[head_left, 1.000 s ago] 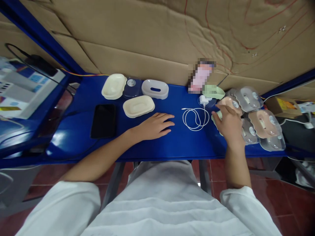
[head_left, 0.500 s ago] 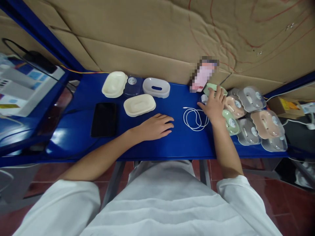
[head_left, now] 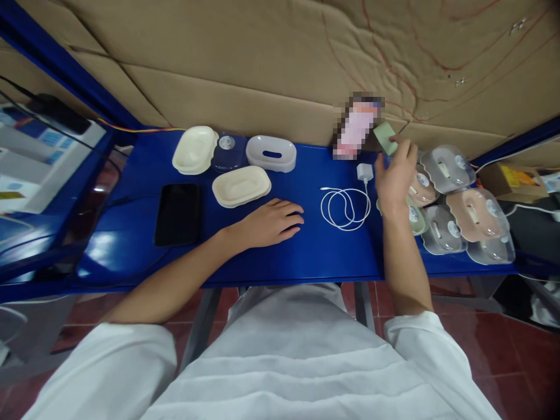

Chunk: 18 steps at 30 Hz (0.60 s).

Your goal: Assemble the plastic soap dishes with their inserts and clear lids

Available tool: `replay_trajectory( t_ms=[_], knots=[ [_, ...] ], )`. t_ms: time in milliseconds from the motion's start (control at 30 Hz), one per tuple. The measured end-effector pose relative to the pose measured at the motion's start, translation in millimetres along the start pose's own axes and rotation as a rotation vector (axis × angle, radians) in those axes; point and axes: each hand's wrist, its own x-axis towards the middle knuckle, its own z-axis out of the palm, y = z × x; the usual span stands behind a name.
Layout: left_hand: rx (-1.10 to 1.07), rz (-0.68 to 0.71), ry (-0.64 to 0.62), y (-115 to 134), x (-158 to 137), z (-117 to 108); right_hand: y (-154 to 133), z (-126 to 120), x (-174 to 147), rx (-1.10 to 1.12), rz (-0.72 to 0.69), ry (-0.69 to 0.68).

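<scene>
My right hand (head_left: 397, 181) grips a pale green soap dish (head_left: 385, 138), tilted up off the table near the back cardboard. Its far side and lid are hidden from me. Flat on the blue table lies my left hand (head_left: 275, 223), fingers spread and holding nothing. Just beyond it is a cream soap dish insert (head_left: 241, 186). A second cream dish (head_left: 195, 150), a dark translucent lid with a round sticker (head_left: 229, 153) and a pale grey slotted base (head_left: 271, 154) stand along the back.
Between my hands lie a coiled white cable (head_left: 345, 209) and its charger plug (head_left: 364, 171). A pixelated phone (head_left: 356, 127) leans at the back. Several lidded soap dishes (head_left: 476, 214) are stacked at right. A black tablet-like device (head_left: 177, 214) lies at left.
My right hand has lifted the green soap dish off the table and moved slightly right, uncovering the charger plug. My left hand stays flat. The view has shifted slightly.
</scene>
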Motion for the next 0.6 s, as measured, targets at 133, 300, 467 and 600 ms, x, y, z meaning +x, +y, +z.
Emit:
replay_trajectory(
  t_ms=[133, 300, 467, 600],
  knots=[
    [-0.001, -0.009, -0.007, 0.2, 0.1, -0.5, 14.1, -11.7, 6.1, 0.052, 0.038, 0.155],
    [-0.011, -0.013, -0.013, 1.1, 0.6, 0.9, 46.0, -23.5, 15.8, 0.101, 0.026, 0.424],
    [-0.062, -0.06, 0.016, 1.9, 1.1, -1.5, 29.8, -29.2, 7.1, 0.169, -0.117, 0.527],
    [-0.347, -0.184, 0.228, 4.1, 0.0, -6.9, -18.8, -19.6, -30.7, 0.276, -0.161, 0.331]
  ],
)
